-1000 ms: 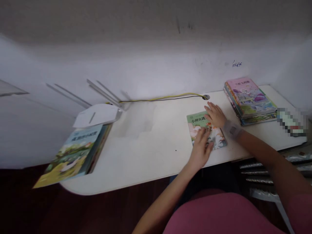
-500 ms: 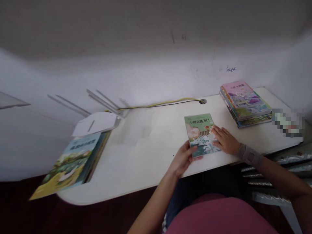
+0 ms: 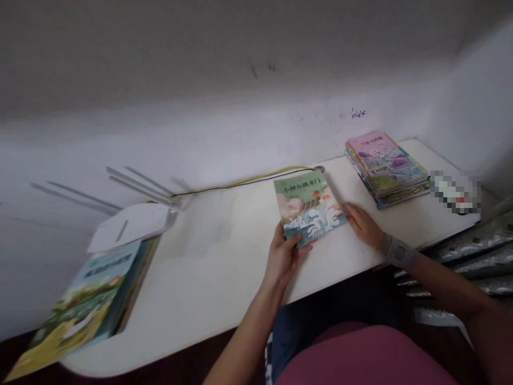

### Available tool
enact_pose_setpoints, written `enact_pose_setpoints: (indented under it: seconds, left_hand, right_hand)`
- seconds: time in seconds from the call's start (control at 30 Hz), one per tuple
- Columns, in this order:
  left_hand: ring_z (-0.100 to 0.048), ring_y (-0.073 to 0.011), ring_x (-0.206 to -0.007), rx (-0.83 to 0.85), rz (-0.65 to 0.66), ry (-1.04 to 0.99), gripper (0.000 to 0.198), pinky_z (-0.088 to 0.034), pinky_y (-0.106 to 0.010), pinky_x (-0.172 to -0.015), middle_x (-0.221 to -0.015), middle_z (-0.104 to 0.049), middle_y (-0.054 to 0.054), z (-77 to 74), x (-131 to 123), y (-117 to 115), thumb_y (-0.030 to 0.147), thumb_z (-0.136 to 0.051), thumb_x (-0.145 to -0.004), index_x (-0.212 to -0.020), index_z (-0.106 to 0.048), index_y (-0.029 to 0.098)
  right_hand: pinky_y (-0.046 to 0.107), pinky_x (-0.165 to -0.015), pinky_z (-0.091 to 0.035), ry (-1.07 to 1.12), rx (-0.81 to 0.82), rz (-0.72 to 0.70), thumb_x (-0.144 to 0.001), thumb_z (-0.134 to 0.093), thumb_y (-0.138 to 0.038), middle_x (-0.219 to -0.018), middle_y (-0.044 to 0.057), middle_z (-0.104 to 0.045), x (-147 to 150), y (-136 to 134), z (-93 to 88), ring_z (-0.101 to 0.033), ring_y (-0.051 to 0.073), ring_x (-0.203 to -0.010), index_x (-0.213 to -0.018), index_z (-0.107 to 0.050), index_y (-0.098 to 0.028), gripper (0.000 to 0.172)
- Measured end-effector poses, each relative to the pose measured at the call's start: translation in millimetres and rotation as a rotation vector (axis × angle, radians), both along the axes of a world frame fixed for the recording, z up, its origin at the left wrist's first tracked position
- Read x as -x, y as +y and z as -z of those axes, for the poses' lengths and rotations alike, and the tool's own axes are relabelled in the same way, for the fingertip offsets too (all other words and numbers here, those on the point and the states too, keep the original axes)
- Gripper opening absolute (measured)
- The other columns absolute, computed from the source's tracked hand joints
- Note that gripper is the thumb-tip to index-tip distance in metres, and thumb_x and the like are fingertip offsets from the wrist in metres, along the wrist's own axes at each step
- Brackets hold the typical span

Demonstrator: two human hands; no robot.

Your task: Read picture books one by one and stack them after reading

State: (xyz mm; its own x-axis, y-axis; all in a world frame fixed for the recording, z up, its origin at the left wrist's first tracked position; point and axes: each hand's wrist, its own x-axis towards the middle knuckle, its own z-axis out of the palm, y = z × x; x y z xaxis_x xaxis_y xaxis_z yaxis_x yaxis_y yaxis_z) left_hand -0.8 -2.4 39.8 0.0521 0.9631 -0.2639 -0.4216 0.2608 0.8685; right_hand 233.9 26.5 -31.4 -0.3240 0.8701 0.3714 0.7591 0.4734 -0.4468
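Note:
A thin green picture book (image 3: 308,207) with a wave drawing on its cover is tilted up off the white desk (image 3: 224,267). My left hand (image 3: 282,255) grips its near left corner, thumb on the cover. My right hand (image 3: 363,223) rests on the desk at the book's right edge, fingers together and touching it. A grey band sits on my right wrist (image 3: 395,250).
A stack of picture books (image 3: 385,168) lies at the back right. Another stack of books (image 3: 86,302) hangs over the desk's left end, with a white paper (image 3: 130,227) behind it. A yellow and black cable (image 3: 240,181) runs along the wall. A blurred object (image 3: 455,191) sits far right.
The green book has been lifted off the desk by its near edge and carried left. My left hand went from lying on the cover to gripping its corner. My right hand slid off the cover.

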Motion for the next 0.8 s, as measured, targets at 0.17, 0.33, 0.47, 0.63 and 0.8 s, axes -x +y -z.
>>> enact_pose_setpoints:
  seconds: [0.17, 0.33, 0.47, 0.63, 0.8]
  left_hand:
    - [-0.068, -0.0146, -0.073, -0.089, 0.172, -0.147, 0.049, -0.059, -0.022, -0.054, -0.099, -0.064, -0.002, -30.8, -71, 47, 0.003, -0.064, -0.061, -0.105, -0.050, 0.020]
    - [-0.066, -0.0148, -0.083, -0.041, 0.272, -0.227, 0.045, -0.059, -0.038, -0.078, -0.098, -0.063, -0.002, -38.9, -166, 107, -0.005, -0.056, -0.063, -0.101, -0.049, 0.018]
    - [-0.064, -0.0134, -0.086, -0.057, 0.291, -0.208, 0.056, -0.056, -0.038, -0.083, -0.103, -0.064, -0.003, -36.7, -215, 145, -0.010, -0.053, -0.063, -0.111, -0.050, 0.019]
    - [-0.062, -0.0119, -0.076, -0.039, 0.299, -0.138, 0.064, -0.058, -0.038, -0.077, -0.106, -0.064, -0.003, -28.9, -236, 165, -0.012, -0.053, -0.062, -0.118, -0.048, 0.020]
    - [-0.062, -0.0105, -0.074, -0.043, 0.336, -0.074, 0.054, -0.057, -0.035, -0.077, -0.105, -0.063, -0.004, -27.2, -237, 166, -0.005, -0.053, -0.073, -0.121, -0.048, 0.019]
  right_hand:
    - [0.050, -0.102, -0.034, -0.268, -0.004, -0.055, -0.092, -0.044, -0.024, -0.113, 0.016, -0.062, 7, -2, -4.0, -0.051, 0.028, -0.113, -0.118, -0.058, -0.015, 0.031]
    - [0.046, -0.103, -0.031, -0.270, -0.001, -0.031, -0.091, -0.047, -0.023, -0.119, 0.014, -0.059, 9, -2, -5.9, -0.049, 0.026, -0.116, -0.113, -0.060, -0.017, 0.026]
    - [0.044, -0.101, -0.031, -0.257, 0.013, -0.039, -0.090, -0.050, -0.024, -0.117, 0.012, -0.060, 8, 0, -5.9, -0.050, 0.024, -0.112, -0.109, -0.060, -0.018, 0.023]
    - [0.042, -0.098, -0.033, -0.262, -0.002, -0.030, -0.089, -0.052, -0.025, -0.112, 0.011, -0.060, 9, 1, -8.4, -0.051, 0.024, -0.106, -0.107, -0.060, -0.019, 0.021]
    - [0.042, -0.098, -0.033, -0.245, 0.011, -0.038, -0.089, -0.051, -0.022, -0.111, 0.010, -0.060, 9, 2, -9.3, -0.050, 0.024, -0.106, -0.107, -0.059, -0.019, 0.020]
